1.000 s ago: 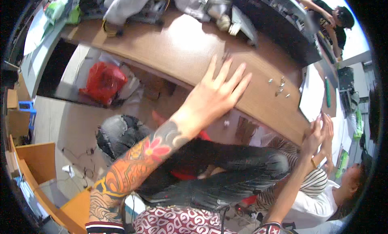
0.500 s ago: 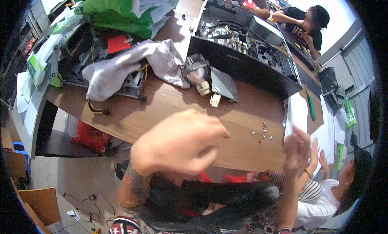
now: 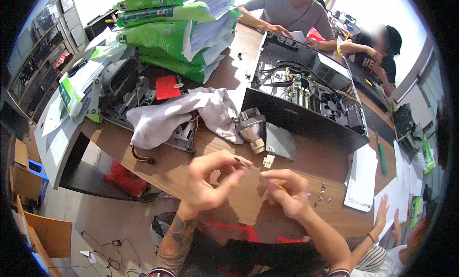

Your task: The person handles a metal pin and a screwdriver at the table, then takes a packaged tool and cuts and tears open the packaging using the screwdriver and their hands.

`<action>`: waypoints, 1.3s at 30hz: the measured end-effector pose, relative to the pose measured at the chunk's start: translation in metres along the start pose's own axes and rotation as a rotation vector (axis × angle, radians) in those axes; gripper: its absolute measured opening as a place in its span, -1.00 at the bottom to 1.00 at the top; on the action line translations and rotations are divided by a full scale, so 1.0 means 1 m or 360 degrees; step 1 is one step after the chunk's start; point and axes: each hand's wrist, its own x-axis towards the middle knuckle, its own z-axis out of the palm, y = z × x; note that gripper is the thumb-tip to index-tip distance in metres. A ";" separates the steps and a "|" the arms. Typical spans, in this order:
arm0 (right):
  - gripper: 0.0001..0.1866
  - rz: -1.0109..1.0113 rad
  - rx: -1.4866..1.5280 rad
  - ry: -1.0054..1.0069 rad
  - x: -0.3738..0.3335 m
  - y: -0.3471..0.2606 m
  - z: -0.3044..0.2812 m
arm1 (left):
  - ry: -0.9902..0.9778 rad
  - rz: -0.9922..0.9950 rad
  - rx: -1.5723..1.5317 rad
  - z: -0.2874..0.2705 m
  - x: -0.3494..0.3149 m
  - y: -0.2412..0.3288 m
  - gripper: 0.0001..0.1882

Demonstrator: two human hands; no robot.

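Note:
Over the near edge of the wooden table (image 3: 229, 164), my left hand (image 3: 208, 183) pinches a small dark, thin piece between thumb and fingertips. Close beside it, my right hand (image 3: 289, 193) is also pinched, with a thin yellowish bit showing at its fingers; I cannot make out what either piece is. Just beyond the hands lie a cup-shaped lamp (image 3: 252, 128), a flat grey plate (image 3: 281, 142) and a white plug connector (image 3: 268, 160). Several loose small screws (image 3: 322, 192) are scattered right of my right hand.
Behind stands an opened black computer case (image 3: 296, 115). A white cloth (image 3: 167, 115) drapes over metal parts at left, below stacked green packs (image 3: 162, 42). At right are white papers (image 3: 361, 176), a green-handled tool (image 3: 381, 157) and a co-worker's hands (image 3: 382, 212). Others sit across the table.
My hands, apart before, have come together above the table edge, each now pinching. The view has shifted, showing more of the far side and the person across the table.

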 end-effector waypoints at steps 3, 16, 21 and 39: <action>-0.66 0.0165 0.0181 0.0002 0.002 -0.002 0.001 | -0.0214 -0.0019 0.0142 0.010 0.006 0.006 -0.80; -0.57 -0.0023 -0.0002 -0.0119 0.005 0.007 -0.005 | -0.0152 0.0034 -0.0048 0.009 0.002 -0.003 -0.81; -0.58 0.0147 0.0099 -0.0074 0.005 -0.004 -0.005 | -0.0056 0.0032 -0.0117 0.011 -0.001 -0.006 -0.78; -0.65 0.0576 0.0798 -0.0322 0.004 0.001 -0.015 | 0.0020 0.0248 -0.0014 0.017 0.000 -0.004 -0.76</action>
